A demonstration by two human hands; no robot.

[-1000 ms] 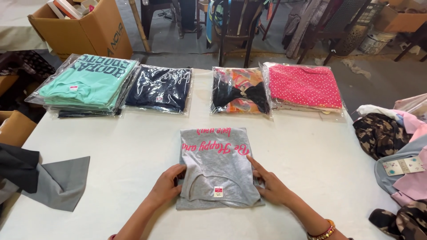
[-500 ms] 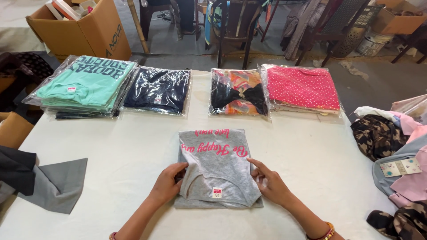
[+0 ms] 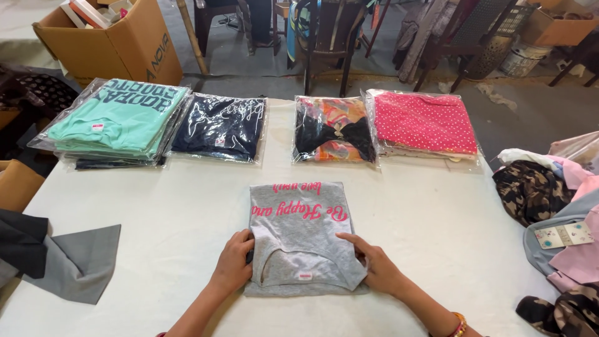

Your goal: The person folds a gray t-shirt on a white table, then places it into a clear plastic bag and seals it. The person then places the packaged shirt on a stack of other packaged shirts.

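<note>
A folded grey T-shirt [image 3: 301,231] with pink lettering lies flat on the white table [image 3: 424,212] in front of me, collar end nearest me. My left hand [image 3: 234,261] grips its left edge near the collar. My right hand [image 3: 374,265] rests on the right edge, fingers pressing on the fabric. An orange bangle sits on my right wrist.
Across the far side lie bagged garments: a mint stack [image 3: 118,118], a navy pack [image 3: 219,125], a multicoloured pack with a black bow [image 3: 334,131], a pink dotted pack [image 3: 424,122]. Grey and black cloth [image 3: 75,262] lies left, loose clothes [image 3: 549,200] right. A cardboard box [image 3: 118,43] and chairs stand beyond.
Both hands stay on the grey shirt's sides; the right fingers slid slightly further onto the fabric. The view shifted a little.
</note>
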